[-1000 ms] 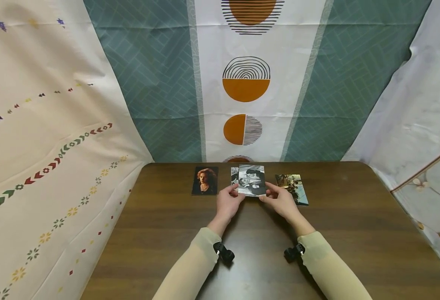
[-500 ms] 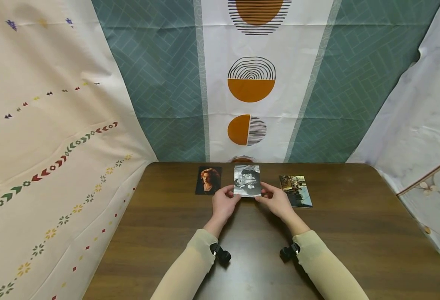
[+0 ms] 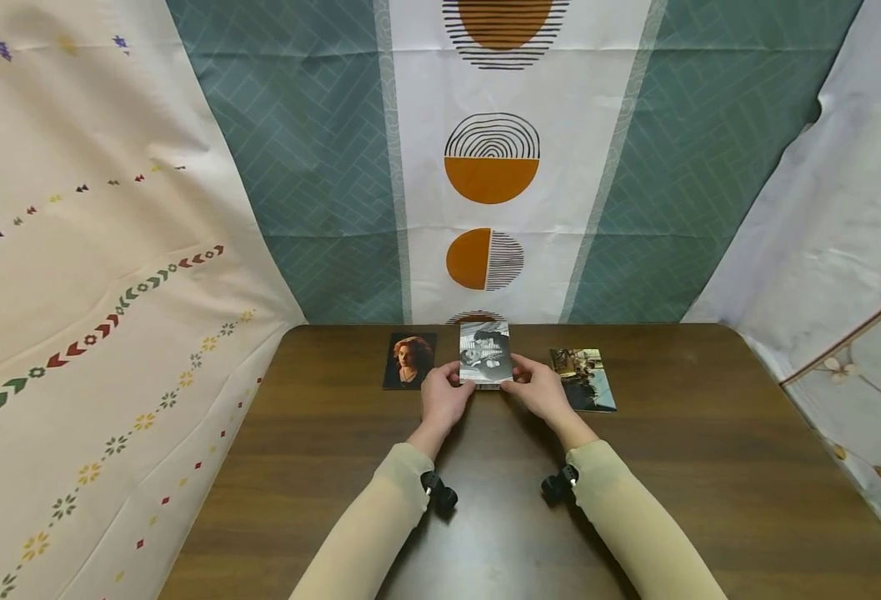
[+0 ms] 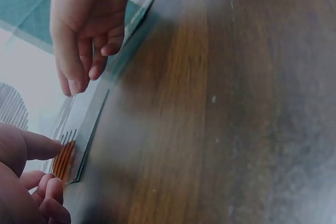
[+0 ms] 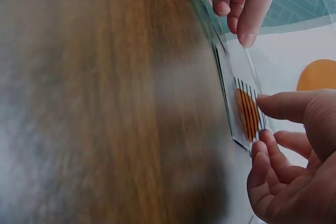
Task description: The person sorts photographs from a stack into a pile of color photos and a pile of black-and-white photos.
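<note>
The left hand (image 3: pixel 443 400) and right hand (image 3: pixel 545 392) pinch the black-and-white card (image 3: pixel 484 352), with the portrait card (image 3: pixel 410 361) to its left.

In the head view the light is soft and quite even, and its source is out of the frame. The table (image 3: pixel 748 467) is dark but carries a pale, greyish glare low in the middle, between the sleeves (image 3: pixel 365 517). Along their inner sides lie soft, dark shadows. The left cloth (image 3: pixel 140 350) has broad, faint shade in its upper folds. The held photo (image 3: pixel 484 354) shows clear black and white, though its small details are too tiny to read. Both wrist views are dimmer, with a bluish tint and low contrast. There the wood looks smeared and hazy, with milky patches of reflection and a cold, whitish shine in one lower corner.
</note>
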{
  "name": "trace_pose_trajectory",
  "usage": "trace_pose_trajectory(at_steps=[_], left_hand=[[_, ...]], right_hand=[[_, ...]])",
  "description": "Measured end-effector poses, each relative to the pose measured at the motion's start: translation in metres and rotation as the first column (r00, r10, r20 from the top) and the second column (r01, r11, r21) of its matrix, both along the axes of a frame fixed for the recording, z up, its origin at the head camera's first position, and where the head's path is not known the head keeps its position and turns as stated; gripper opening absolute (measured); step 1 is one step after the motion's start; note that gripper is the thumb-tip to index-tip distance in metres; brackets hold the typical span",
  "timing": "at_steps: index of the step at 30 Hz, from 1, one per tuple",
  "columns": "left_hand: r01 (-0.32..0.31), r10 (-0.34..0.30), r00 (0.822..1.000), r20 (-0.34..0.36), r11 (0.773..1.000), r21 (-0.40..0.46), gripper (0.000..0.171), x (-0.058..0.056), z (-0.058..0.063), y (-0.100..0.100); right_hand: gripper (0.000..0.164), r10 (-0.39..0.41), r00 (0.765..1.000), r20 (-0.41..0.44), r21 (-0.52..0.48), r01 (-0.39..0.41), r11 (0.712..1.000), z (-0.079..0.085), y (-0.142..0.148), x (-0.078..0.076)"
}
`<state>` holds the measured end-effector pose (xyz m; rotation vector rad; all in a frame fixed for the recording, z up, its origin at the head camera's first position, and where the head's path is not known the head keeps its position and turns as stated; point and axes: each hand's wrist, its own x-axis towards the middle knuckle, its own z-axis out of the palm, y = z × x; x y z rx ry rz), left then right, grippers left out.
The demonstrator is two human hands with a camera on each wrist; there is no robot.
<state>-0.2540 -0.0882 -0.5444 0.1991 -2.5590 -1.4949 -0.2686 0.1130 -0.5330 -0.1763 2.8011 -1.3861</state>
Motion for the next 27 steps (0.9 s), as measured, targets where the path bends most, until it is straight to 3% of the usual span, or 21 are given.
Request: trace_pose_trajectory(at_steps=[16, 27], left_hand=[[-0.024, 0.026, 0.999, 0.033, 0.996, -0.084, 0.043, -0.0062, -0.0056, 0.0023], [0.005, 0.006, 0.998, 0.069, 0.988, -0.157, 0.04, -0.005, -0.0027, 0.0013]], right_hand=[[0.065, -0.004, 1.0, -0.026, 0.043, 0.005, 0.999, -0.0082, -0.0049, -0.0073], [0.065, -0.003, 1.0, -0.009, 0.068, 0.003, 0.998, -0.0085, -0.0048, -0.0071]])
